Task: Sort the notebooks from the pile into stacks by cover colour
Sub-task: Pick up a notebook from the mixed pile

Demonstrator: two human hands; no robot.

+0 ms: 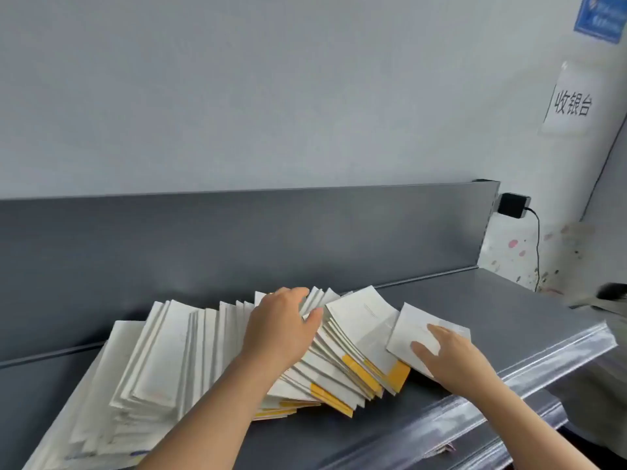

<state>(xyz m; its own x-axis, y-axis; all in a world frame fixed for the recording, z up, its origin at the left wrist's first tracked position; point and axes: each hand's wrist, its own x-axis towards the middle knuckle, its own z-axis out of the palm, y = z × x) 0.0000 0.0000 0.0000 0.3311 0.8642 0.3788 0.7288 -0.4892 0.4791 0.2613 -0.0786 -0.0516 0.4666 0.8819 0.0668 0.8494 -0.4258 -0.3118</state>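
Observation:
A long fanned pile of thin notebooks point(163, 361) lies on the grey shelf point(475, 300), leaning left to right. Most covers show white; several near the right end have a yellow strip point(359, 371) along the lower edge. My left hand point(281, 330) rests on the pile's right part, fingers curled over the top edges of several notebooks. My right hand point(448, 357) lies flat, fingers spread, on a single white notebook point(417, 325) that sits on the shelf just right of the pile, partly tucked against the last yellow-edged one.
A dark grey back panel point(237, 239) rises behind the pile. The shelf's front edge carries a clear plastic strip point(529, 378). A black adapter point(513, 205) with a cable hangs at the panel's right end. Paper signs point(573, 103) are on the wall.

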